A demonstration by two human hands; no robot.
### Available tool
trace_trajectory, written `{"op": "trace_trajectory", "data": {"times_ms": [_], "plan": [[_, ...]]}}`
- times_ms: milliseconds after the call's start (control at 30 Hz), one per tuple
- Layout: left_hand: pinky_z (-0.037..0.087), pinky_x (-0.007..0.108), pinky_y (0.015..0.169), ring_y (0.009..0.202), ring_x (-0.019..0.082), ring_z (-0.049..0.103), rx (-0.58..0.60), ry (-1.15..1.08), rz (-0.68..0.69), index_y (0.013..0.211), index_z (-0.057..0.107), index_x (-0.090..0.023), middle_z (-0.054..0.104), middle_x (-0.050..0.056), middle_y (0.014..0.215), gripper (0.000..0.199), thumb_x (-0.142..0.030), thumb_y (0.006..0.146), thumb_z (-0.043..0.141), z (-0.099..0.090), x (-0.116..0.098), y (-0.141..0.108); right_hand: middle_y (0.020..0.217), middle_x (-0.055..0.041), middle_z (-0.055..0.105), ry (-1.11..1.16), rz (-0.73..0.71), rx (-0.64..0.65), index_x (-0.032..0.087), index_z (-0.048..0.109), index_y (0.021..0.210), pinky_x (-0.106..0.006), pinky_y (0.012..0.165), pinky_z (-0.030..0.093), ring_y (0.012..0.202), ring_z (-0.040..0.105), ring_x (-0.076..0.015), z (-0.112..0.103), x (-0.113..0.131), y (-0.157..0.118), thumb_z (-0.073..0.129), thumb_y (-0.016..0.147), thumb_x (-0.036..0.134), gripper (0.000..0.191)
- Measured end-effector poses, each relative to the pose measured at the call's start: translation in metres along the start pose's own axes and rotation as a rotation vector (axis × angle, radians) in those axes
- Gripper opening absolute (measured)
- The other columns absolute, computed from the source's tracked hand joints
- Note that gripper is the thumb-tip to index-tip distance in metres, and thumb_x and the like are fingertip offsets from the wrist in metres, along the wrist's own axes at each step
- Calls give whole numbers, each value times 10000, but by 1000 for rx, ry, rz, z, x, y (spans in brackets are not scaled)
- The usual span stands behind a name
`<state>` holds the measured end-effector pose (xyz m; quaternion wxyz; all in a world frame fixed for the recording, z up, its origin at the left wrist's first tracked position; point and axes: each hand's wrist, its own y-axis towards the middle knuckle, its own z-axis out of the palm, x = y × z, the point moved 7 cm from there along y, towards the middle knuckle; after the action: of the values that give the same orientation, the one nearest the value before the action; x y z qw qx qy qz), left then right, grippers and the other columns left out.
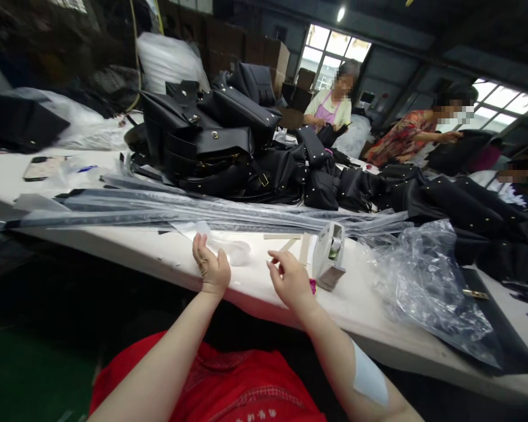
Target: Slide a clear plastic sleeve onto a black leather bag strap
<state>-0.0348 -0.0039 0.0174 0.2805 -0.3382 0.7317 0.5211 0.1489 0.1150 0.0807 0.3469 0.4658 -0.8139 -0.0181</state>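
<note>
Above the table's near edge (158,253), my left hand (212,268) is raised with its fingers apart and nothing in it. Just behind it lies a piece of clear plastic film (235,252). My right hand (290,276) is bent, thumb and forefinger apart, with nothing visible between them. To its right stands a white tape dispenser (328,258), close to the hand. Pale flat strips (305,249) lie left of the dispenser, and a small pink item (312,286) shows beside my right wrist.
Long plastic-wrapped strips (158,206) cross the table behind my hands. Beyond them are piled black bags (220,146). Crumpled clear plastic (431,281) lies at the right, and a phone (44,168) at the left. Two people (328,110) (416,135) are across the table.
</note>
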Motion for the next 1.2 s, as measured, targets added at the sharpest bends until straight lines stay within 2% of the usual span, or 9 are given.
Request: {"op": "trace_trajectory", "data": {"times_ms": [267, 367, 533, 633, 733, 833, 933, 1033, 1200], "plan": [[295, 537, 1143, 1349, 339, 339, -43, -56, 5, 1255, 439, -46, 378, 256, 1359, 437, -228, 858, 421, 11, 12, 5, 985, -122, 683, 104, 247, 159, 144, 718, 926, -334, 871, 444, 892, 615, -227, 79, -11, 76, 657, 785, 276, 203], [345, 576, 1092, 1283, 356, 414, -86, -74, -45, 1188, 489, -55, 449, 265, 1278, 392, -278, 877, 401, -3, 16, 7, 779, -79, 682, 180, 237, 185, 152, 702, 743, -309, 787, 452, 789, 611, -209, 71, -5, 65, 575, 820, 268, 188], [431, 474, 1014, 1121, 289, 542, -76, -119, -67, 1143, 555, -142, 582, 168, 1141, 368, -392, 948, 368, -61, 1, -19, 851, -39, 671, 652, 151, 167, 167, 669, 853, -267, 811, 454, 849, 597, -175, 32, 13, 9, 525, 887, 417, 290], [437, 392, 969, 1054, 259, 569, 3, -172, -51, 1100, 595, -177, 615, 122, 1077, 364, -431, 968, 370, -97, -28, -37, 811, -20, 647, 1135, 151, 182, 178, 658, 802, -251, 813, 433, 809, 566, -150, 17, 27, -28, 649, 834, 433, 258], [452, 320, 853, 922, 234, 590, 138, -315, -92, 985, 654, -174, 636, 98, 940, 449, -541, 949, 398, -119, -64, -43, 724, -9, 598, 1304, 154, 316, 173, 633, 775, -232, 682, 413, 676, 512, -121, 10, 51, -59, 662, 840, 429, 265], [361, 271, 537, 526, 157, 460, 611, -624, -393, 728, 690, -138, 503, 36, 543, 776, -785, 845, 279, -105, -89, -62, 674, -13, 574, 1238, 29, 453, 165, 610, 764, -228, 608, 392, 608, 488, -111, -2, 84, -83, 597, 895, 404, 273], [206, 251, 447, 411, 101, 290, 1063, -885, -689, 566, 626, -123, 357, -9, 417, 840, -897, 719, 337, -92, -112, -101, 678, -20, 574, 1061, -87, 501, 158, 603, 757, -225, 600, 390, 611, 492, -110, -11, 105, -101, 539, 931, 364, 277], [250, 225, 459, 457, 97, 371, 1060, -935, -742, 652, 639, -116, 455, -2, 496, 609, -720, 642, 718, -94, -118, -114, 661, -7, 553, 901, -113, 492, 154, 600, 746, -215, 593, 372, 606, 468, -99, -11, 109, -112, 514, 939, 339, 281], [434, 220, 569, 646, 150, 555, 888, -1066, -968, 950, 685, -119, 638, 71, 783, 512, -502, 646, 834, -99, -121, -122, 594, 16, 523, 827, 8, 603, 156, 564, 708, -206, 539, 338, 539, 447, -81, -1, 101, -135, 527, 925, 347, 292]]}}
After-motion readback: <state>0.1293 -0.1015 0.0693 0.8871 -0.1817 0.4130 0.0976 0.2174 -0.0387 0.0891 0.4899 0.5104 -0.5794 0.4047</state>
